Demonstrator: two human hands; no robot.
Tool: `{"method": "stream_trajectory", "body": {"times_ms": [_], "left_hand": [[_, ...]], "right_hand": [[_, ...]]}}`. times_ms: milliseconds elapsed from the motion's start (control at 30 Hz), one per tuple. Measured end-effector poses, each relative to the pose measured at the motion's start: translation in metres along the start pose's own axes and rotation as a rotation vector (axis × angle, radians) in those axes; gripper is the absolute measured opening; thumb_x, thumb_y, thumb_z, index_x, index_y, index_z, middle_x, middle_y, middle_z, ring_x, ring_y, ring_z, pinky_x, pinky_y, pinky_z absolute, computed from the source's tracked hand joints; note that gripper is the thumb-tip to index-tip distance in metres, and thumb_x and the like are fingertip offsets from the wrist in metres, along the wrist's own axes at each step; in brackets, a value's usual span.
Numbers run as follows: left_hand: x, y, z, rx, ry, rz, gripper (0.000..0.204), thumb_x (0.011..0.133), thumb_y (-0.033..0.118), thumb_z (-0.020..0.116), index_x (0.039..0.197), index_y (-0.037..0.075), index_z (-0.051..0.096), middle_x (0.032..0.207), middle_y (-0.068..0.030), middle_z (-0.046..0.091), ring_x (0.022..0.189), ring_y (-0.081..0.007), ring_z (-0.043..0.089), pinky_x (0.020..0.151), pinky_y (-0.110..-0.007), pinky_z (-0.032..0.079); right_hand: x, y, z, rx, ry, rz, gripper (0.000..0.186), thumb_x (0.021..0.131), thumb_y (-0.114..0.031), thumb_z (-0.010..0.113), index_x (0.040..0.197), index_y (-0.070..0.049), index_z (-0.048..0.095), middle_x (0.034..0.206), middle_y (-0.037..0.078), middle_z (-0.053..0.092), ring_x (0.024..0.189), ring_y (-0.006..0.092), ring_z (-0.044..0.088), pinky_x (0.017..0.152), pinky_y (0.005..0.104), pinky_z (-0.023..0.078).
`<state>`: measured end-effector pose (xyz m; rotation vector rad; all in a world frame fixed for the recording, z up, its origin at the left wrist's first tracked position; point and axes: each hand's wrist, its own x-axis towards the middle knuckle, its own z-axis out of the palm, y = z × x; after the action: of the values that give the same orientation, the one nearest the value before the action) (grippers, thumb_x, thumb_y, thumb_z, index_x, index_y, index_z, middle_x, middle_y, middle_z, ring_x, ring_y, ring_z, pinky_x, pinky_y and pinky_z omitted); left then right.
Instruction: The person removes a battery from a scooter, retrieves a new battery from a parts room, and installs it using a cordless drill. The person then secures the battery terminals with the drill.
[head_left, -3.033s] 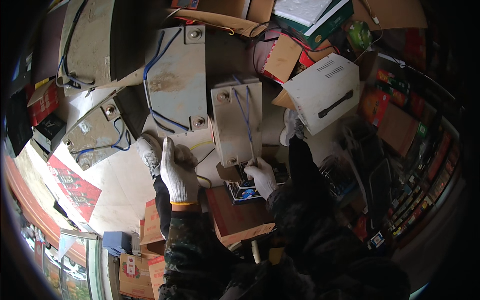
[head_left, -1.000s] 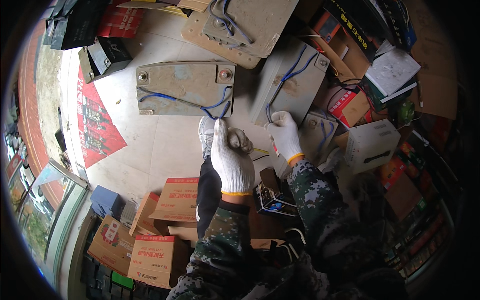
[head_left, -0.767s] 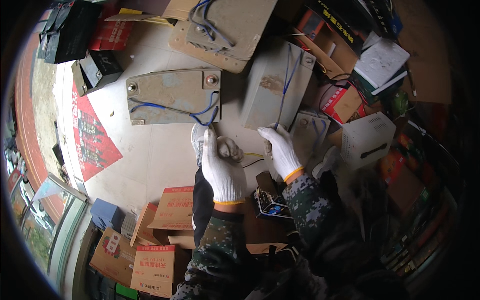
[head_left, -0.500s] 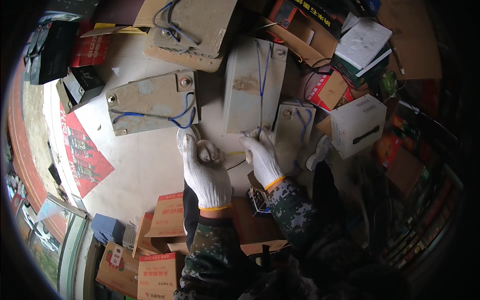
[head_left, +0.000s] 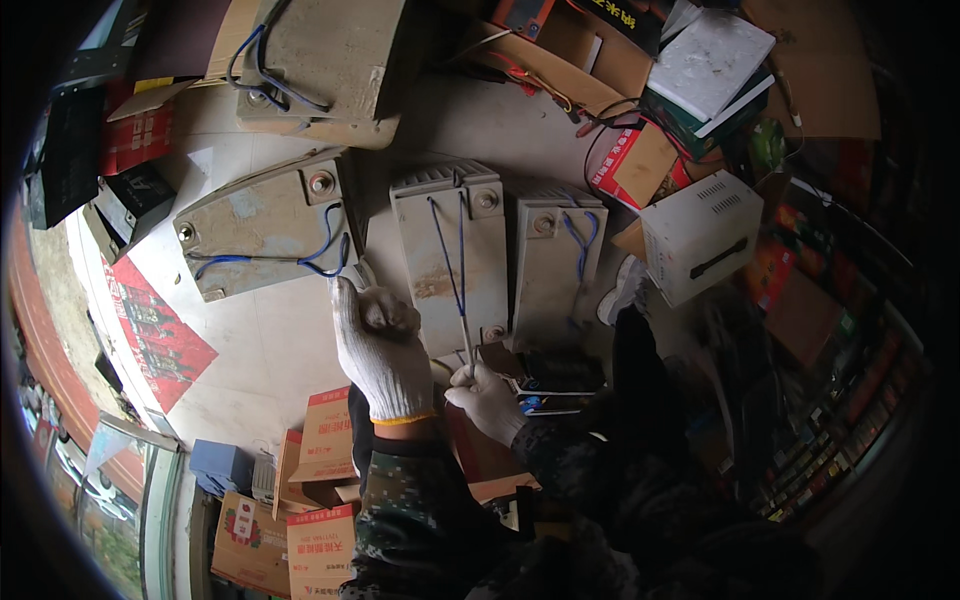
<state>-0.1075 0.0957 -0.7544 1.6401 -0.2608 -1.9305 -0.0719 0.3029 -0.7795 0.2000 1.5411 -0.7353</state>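
Observation:
My right hand (head_left: 487, 402), in a white glove, grips the near end of the blue rope (head_left: 463, 270) on a dusty grey battery (head_left: 432, 235). The rope is pulled taut along the battery's upper side. To its left, my gloved left hand (head_left: 382, 355) is closed in a loose fist, thumb up, with nothing visible in it. Close on the right stands a smaller grey battery (head_left: 558, 275) with a slack blue rope. Another grey battery (head_left: 265, 220) lies to the left, its blue rope handle loose.
A further grey battery (head_left: 335, 55) sits at the far left on cardboard. Open cartons (head_left: 335, 430) stand near my left side. At right are a white box with a black handle (head_left: 700, 238) and my shoe (head_left: 624, 288). A dark box (head_left: 560, 372) lies beside my right hand.
My right hand has drawn back toward me, and the roped battery has slid nearer with it. The view has shifted a little. My left hand stays in a fist.

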Motion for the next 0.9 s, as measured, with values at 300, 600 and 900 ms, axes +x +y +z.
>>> {"method": "stream_trajectory", "body": {"times_ms": [300,600,900], "left_hand": [[0.003,0.015,-0.003,-0.006,0.02,-0.028,0.05,0.112,0.038,0.06,0.07,0.016,0.043,0.062,-0.0003,0.04,0.058,-0.0128,0.034,0.058,-0.03,0.03],[0.025,0.027,-0.003,-0.05,-0.032,-0.038,0.053,0.115,0.041,0.051,0.07,0.016,0.04,0.062,-0.0007,0.036,0.055,-0.0138,0.031,0.054,-0.031,0.027],[0.032,0.042,0.003,-0.074,-0.002,-0.074,0.054,0.116,0.04,0.048,0.069,0.015,0.039,0.063,-0.0017,0.036,0.057,-0.0149,0.031,0.054,-0.031,0.029]], "right_hand": [[0.026,-0.098,-0.105,-0.185,0.318,-0.385,0.034,0.101,-0.013,0.073,0.134,-0.007,0.067,0.107,0.001,0.076,0.091,0.0094,0.069,0.081,0.0267,0.058],[0.256,-0.282,-0.147,-1.133,0.377,-0.348,0.059,0.088,-0.049,0.073,0.141,-0.023,0.072,0.179,0.02,0.021,0.147,0.0411,0.051,0.123,0.0483,0.041],[0.328,-0.259,-0.14,-1.275,0.221,-0.487,0.058,0.102,-0.041,0.058,0.149,-0.006,0.061,0.146,0.024,0.064,0.13,0.0424,0.062,0.113,0.0493,0.049]]}}
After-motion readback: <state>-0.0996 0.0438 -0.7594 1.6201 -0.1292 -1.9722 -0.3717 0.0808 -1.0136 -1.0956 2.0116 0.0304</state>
